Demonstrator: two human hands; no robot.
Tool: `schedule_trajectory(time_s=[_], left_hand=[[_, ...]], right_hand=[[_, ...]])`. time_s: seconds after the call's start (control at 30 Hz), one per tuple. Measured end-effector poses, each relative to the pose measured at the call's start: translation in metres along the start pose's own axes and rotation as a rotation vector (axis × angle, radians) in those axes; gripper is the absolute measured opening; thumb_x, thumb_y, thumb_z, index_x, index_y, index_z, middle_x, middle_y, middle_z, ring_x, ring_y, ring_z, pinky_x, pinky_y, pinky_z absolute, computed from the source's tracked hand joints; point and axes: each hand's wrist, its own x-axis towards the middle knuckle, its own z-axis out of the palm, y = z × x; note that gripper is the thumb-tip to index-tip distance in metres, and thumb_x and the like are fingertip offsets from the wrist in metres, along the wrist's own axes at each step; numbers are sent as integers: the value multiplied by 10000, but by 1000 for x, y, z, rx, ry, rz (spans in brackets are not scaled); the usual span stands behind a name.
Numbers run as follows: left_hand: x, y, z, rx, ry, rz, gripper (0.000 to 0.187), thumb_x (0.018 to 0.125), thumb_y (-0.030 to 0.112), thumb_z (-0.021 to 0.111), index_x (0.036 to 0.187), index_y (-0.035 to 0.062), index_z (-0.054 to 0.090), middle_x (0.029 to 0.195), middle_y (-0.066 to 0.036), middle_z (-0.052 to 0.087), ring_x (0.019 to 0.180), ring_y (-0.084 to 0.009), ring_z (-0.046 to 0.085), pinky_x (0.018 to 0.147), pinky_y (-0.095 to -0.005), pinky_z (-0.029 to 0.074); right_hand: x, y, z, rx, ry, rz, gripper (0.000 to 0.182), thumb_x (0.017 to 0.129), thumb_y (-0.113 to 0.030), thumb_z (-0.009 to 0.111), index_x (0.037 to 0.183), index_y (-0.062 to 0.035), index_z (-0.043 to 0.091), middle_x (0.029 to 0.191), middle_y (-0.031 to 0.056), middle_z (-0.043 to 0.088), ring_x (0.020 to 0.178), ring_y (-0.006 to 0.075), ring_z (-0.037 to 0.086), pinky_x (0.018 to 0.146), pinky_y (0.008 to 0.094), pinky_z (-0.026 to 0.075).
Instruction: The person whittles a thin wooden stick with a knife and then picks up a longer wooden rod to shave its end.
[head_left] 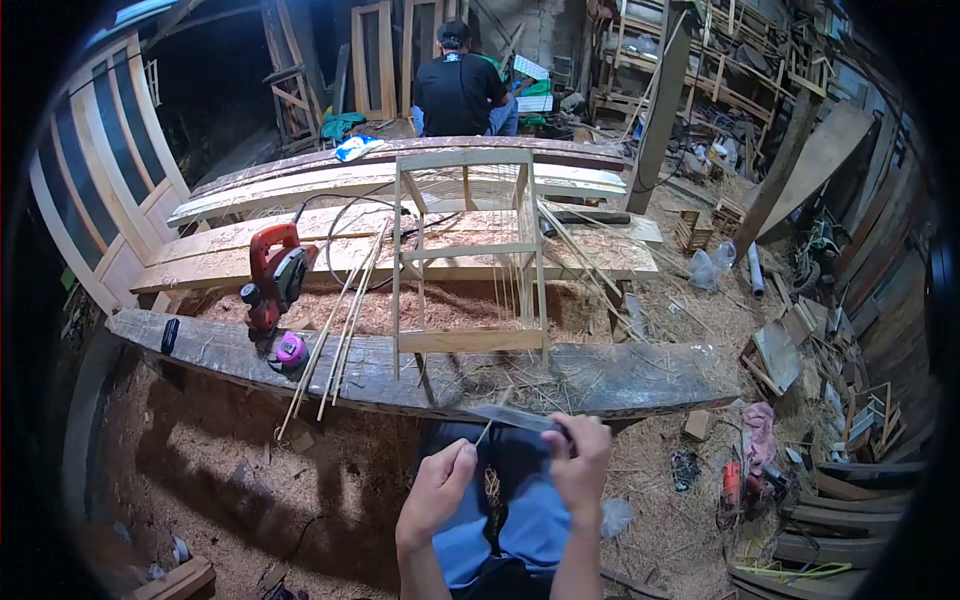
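**Whittling a thin stick over the lap**

Blue-trousered knees (520, 520) fill the bottom of the head view, and both hands work just above them. The left hand (437, 490) is curled shut, thumb and fingers pinched on the lower end of a thin pale bamboo stick (483, 433) that rises up and to the right from the grip. The right hand (580, 462) is closed in a fist around the handle of a long grey-bladed knife (510, 415), whose blade runs leftward and meets the stick near its upper end. The two hands are near each other but not touching; stick and blade cross between them.

Judging by this, the step in hand is shaving or trimming the stick. The next stroke would call for a steady pinch from the left hand and a controlled push of the blade along the stick, away from the fingers.

Beyond the knees lies a dark weathered plank (420, 370), with a bundle of long thin sticks (335, 330) leaning across it, a red electric planer (275, 275) and a small pink tape measure (290, 349). An unfinished pale wooden frame (470, 250) stands on the planks amid sawdust. Farther back a person in a black shirt (458, 90) faces away.
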Motion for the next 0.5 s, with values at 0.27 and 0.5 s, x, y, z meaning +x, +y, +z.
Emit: schedule_trajectory(time_s=[0.27,0.5], left_hand=[[3,-7,3,-77,22,-7,359,1124,250,460,804,89,454,733,84,347,642,-22,304,553,-230,287],[1,-17,-2,107,-20,22,316,1118,221,477,852,62,536,748,68,424,678,-32,373,581,-234,327]], right_hand=[[-1,7,-19,26,43,34,296,922,-383,716,992,-96,731,818,79,640,802,287,578,761,414,411],[-6,-32,13,159,-117,-121,297,830,-340,799,995,-101,736,853,68,670,806,286,601,756,410,422]])
